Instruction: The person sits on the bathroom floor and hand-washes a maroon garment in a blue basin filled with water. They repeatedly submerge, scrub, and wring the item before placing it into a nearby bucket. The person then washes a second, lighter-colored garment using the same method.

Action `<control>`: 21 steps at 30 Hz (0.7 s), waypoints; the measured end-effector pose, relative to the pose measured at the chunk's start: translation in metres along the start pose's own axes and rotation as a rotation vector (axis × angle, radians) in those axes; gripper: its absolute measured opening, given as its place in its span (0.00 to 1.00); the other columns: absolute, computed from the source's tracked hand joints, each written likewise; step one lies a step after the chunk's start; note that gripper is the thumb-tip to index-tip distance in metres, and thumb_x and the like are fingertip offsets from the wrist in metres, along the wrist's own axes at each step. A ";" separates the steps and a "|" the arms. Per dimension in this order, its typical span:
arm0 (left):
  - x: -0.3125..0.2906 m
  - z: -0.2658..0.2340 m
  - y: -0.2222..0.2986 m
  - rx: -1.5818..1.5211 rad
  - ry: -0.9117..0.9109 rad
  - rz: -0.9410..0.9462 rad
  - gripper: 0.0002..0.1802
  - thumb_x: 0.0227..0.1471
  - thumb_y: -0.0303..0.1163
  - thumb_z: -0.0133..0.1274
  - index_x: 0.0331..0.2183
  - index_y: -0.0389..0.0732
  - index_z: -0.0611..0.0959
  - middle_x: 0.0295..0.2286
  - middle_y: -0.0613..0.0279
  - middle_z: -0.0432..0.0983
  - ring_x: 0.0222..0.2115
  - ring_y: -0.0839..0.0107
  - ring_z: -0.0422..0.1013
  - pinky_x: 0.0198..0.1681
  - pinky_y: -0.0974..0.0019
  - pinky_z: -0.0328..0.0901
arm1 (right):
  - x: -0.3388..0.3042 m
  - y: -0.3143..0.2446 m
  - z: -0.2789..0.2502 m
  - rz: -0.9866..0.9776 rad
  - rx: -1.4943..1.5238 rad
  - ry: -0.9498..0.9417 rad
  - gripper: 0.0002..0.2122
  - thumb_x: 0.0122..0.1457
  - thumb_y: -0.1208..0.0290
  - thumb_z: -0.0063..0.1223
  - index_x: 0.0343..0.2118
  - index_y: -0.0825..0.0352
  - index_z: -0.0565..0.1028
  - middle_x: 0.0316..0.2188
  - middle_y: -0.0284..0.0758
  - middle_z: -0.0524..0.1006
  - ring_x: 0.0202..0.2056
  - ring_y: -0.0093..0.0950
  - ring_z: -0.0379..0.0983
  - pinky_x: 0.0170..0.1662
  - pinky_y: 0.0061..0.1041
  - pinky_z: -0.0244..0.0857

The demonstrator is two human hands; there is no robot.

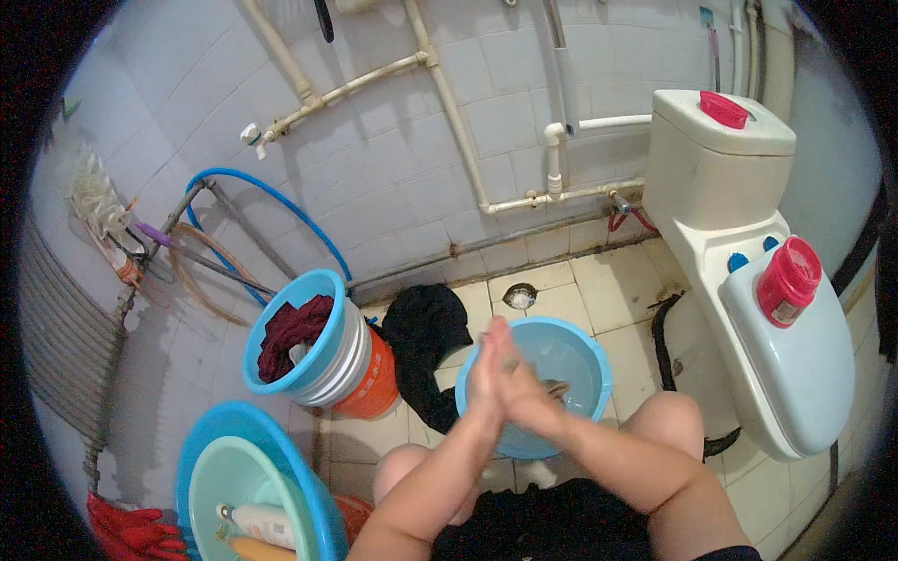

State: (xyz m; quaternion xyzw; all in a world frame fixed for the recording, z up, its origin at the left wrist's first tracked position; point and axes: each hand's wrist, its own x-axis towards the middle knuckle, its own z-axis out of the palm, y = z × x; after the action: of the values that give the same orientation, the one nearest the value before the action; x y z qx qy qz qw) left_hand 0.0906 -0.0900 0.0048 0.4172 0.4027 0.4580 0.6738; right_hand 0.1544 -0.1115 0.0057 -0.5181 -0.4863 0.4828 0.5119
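Note:
My left hand [485,379] and my right hand [526,391] are pressed palm to palm above a light blue basin [605,369] of water on the floor. The fingers point up and away, stretched out and smeared by motion. Nothing shows between the palms. Beside my right wrist, a small brownish-grey item [557,388] appears at the water; its kind is unclear. Dark clothing [426,327] lies crumpled on the tiles left of the basin.
On the left, a blue basin of maroon cloth [297,332] tops an orange-and-white bucket [369,374]. Nested basins [210,439] holding bottles stand nearer. A toilet [795,374] with a red jar [790,280] on its lid is at right. Beyond the basin is a floor drain [520,296].

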 end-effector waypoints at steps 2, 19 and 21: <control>0.034 -0.031 -0.035 -0.326 -0.047 0.037 0.29 0.59 0.47 0.30 0.57 0.41 0.57 0.55 0.60 0.55 0.56 0.66 0.52 0.58 0.60 0.48 | -0.006 0.026 0.012 -0.319 -0.341 -0.045 0.29 0.62 0.57 0.32 0.61 0.66 0.43 0.63 0.40 0.41 0.63 0.35 0.36 0.63 0.29 0.29; -0.005 0.014 -0.032 -0.441 -0.066 -0.143 0.27 0.59 0.45 0.35 0.55 0.40 0.59 0.55 0.60 0.55 0.56 0.66 0.51 0.58 0.62 0.47 | 0.045 0.051 -0.028 -0.214 -0.091 0.205 0.28 0.62 0.56 0.30 0.60 0.68 0.45 0.61 0.46 0.45 0.62 0.37 0.40 0.62 0.28 0.35; 0.010 -0.011 -0.008 -0.137 0.013 -0.029 0.33 0.58 0.51 0.33 0.58 0.43 0.54 0.57 0.58 0.50 0.58 0.64 0.47 0.59 0.58 0.45 | 0.006 0.028 0.006 -0.245 -0.193 0.018 0.27 0.62 0.58 0.30 0.60 0.67 0.45 0.62 0.46 0.44 0.63 0.37 0.38 0.63 0.28 0.33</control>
State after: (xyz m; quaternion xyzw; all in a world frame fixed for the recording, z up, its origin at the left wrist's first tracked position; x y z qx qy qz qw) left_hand 0.0850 -0.0806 -0.0083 0.3613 0.3807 0.4774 0.7047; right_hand 0.1492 -0.1052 -0.0225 -0.5061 -0.5853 0.3629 0.5192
